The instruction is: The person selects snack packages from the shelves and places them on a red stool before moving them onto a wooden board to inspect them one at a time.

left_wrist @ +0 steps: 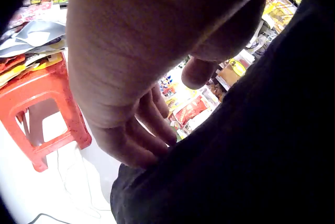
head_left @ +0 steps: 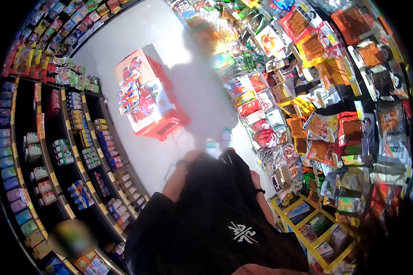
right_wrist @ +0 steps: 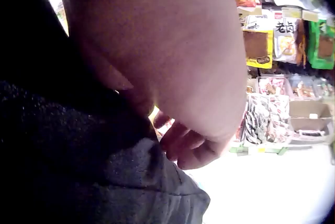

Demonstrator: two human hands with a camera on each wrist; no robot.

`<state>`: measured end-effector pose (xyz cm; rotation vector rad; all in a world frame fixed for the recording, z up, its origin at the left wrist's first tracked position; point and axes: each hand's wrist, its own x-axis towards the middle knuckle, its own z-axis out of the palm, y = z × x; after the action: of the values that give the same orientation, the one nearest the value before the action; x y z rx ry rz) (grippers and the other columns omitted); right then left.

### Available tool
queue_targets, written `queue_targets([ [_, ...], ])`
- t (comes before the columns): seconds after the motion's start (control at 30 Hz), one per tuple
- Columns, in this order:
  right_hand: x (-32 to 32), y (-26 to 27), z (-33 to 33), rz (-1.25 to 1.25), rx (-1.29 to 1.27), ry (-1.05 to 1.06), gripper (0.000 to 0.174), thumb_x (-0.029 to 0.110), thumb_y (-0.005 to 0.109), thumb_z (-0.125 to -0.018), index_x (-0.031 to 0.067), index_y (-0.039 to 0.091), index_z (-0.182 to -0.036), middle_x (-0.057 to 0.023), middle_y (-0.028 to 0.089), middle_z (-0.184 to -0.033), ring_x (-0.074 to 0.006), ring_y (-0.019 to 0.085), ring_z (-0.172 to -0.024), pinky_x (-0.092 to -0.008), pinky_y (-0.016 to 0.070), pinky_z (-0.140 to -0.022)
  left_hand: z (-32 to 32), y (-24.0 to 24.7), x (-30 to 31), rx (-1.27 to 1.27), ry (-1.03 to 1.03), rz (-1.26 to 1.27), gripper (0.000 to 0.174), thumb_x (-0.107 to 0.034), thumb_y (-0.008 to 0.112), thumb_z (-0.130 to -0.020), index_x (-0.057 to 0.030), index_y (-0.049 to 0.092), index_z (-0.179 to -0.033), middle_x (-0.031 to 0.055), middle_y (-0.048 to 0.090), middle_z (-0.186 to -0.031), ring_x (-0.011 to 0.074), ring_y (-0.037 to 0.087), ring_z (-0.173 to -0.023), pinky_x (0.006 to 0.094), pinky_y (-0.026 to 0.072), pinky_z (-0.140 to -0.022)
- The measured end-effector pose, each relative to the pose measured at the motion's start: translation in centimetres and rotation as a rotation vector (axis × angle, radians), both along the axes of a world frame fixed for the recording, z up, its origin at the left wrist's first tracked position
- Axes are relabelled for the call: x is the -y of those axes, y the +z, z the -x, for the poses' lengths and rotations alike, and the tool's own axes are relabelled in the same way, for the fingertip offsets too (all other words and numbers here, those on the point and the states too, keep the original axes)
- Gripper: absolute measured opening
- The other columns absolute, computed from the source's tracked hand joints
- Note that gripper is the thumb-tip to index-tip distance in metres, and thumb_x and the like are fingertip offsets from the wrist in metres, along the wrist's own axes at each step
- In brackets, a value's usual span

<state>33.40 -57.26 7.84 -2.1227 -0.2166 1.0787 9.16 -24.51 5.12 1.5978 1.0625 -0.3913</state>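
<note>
Laterally, racks (head_left: 335,91) of glossy snack packets fill the right side and bottle shelves (head_left: 80,165) the left. A matte black cloth (head_left: 215,220) with a white emblem spreads low in the middle, hiding the floor beneath. A moulded red plastic stool (head_left: 165,126) stacked with packets stands beyond. The left hand (left_wrist: 141,103) and right hand (right_wrist: 178,77) each grip the cloth's upper edge, fingers curled.

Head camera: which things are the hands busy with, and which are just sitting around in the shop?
Busy with:
- black cloth, with the left hand and the right hand curling their fingers at its edge

Just sitting around:
- red stool piled with snack packs
- bottles on the dark shelves
- hanging snack bags on the wall
</note>
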Motion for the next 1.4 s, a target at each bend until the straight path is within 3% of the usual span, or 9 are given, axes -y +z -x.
queue_targets([
  [0.2,-0.6,0.5,-2.7,0.172,0.156,0.491,0.035,0.022,0.051,-0.093,-0.0057,0.064,-0.109,-0.0149,0.068,-0.102,-0.0189,0.063,-0.095,-0.029,0.0482,-0.085,-0.4,0.1,-0.5,0.054,-0.117,-0.142,0.047,-0.044,0.056,-0.089,0.0007,0.064,-0.102,0.0107,0.07,-0.087,0.0183,0.066,-0.077,0.0308,0.0522,-0.07],
  [0.3,-0.7,-0.1,-4.6,0.137,-0.015,0.22,0.034,0.022,0.052,-0.092,-0.0054,0.064,-0.108,-0.0151,0.068,-0.101,-0.0189,0.064,-0.092,-0.0296,0.049,-0.083,-1.9,0.4,-1.1,0.035,-0.058,-0.027,0.048,-0.044,0.056,-0.088,0.0011,0.064,-0.102,0.0105,0.07,-0.087,0.0184,0.066,-0.078,0.0313,0.0522,-0.071],
  [0.4,0.5,-4.0,-7.0,0.041,0.031,0.212,0.034,0.022,0.053,-0.09,-0.0052,0.065,-0.107,-0.0153,0.069,-0.1,-0.0197,0.064,-0.09,-0.0297,0.0492,-0.082,-3.1,0.8,-0.8,0.033,-0.006,-0.022,0.047,-0.044,0.056,-0.088,0.001,0.065,-0.101,0.0098,0.07,-0.087,0.0178,0.066,-0.078,0.0312,0.0519,-0.07],
  [0.5,-2.4,-0.2,-8.2,-0.143,0.357,0.447,0.031,0.023,0.052,-0.088,-0.0055,0.062,-0.08,-0.0153,0.062,-0.071,-0.0195,0.056,-0.064,-0.0373,0.045,-0.061,-3.4,0.4,-0.8,0.094,0.02,-0.156,0.046,-0.044,0.056,-0.089,0.0004,0.065,-0.1,0.0094,0.07,-0.086,0.0174,0.066,-0.077,0.0311,0.0517,-0.069],
  [0.6,-5.0,-0.7,-9.9,-0.086,0.047,0.158,0.031,0.022,0.051,-0.088,-0.0052,0.063,-0.079,-0.0134,0.063,-0.073,-0.0168,0.056,-0.064,-0.0356,0.0449,-0.061,-4.2,0.3,-1.3,0.101,0.083,-0.18,0.045,-0.043,0.055,-0.09,-0.0001,0.065,-0.099,0.0092,0.069,-0.086,0.0173,0.066,-0.078,0.031,0.0515,-0.071],
  [0.7,-7.8,0.5,-12.6,-0.055,-0.041,0.285,0.031,0.021,0.053,-0.088,-0.0058,0.062,-0.074,-0.0107,0.064,-0.072,-0.0138,0.059,-0.067,-0.032,0.0446,-0.059,-4.3,1.3,-1.7,0.046,0.152,-0.133,0.044,-0.043,0.055,-0.09,-0.0004,0.065,-0.099,0.0094,0.07,-0.088,0.0175,0.065,-0.081,0.0306,0.0512,-0.073],
  [0.9,-11.4,-6.6,-16.6,0.064,-0.319,0.023,0.018,0.02,0.056,-0.09,0.0044,0.062,-0.097,-0.0059,0.065,-0.081,-0.0152,0.058,-0.067,-0.0271,0.0458,-0.055,-3.2,3.6,-0.3,-0.065,0.316,-0.148,0.045,-0.043,0.056,-0.089,-0.0004,0.064,-0.102,0.0115,0.07,-0.092,0.021,0.066,-0.086,0.0316,0.0511,-0.077],
  [1.2,-20.2,-6.6,-19.1,-0.003,-0.128,0.639,0.026,0.023,0.054,-0.089,-0.0007,0.063,-0.089,-0.0057,0.064,-0.079,-0.0118,0.057,-0.066,-0.0266,0.0436,-0.056,2.7,6.5,5.2,-0.249,0.711,-0.287,0.042,-0.038,0.06,-0.086,0.0,0.065,-0.104,0.015,0.069,-0.096,0.0245,0.067,-0.091,0.0349,0.0513,-0.082],
  [1.4,-24.5,-5.0,-14.4,0.045,-0.197,0.479,0.029,0.027,0.056,-0.089,0.0022,0.063,-0.101,-0.0045,0.065,-0.085,-0.0135,0.059,-0.073,-0.0271,0.0456,-0.061,8.2,3.6,6.5,-0.159,0.75,-0.098,0.043,-0.039,0.059,-0.088,-0.0004,0.063,-0.107,0.013,0.069,-0.095,0.0203,0.065,-0.088,0.0318,0.0509,-0.079],
])
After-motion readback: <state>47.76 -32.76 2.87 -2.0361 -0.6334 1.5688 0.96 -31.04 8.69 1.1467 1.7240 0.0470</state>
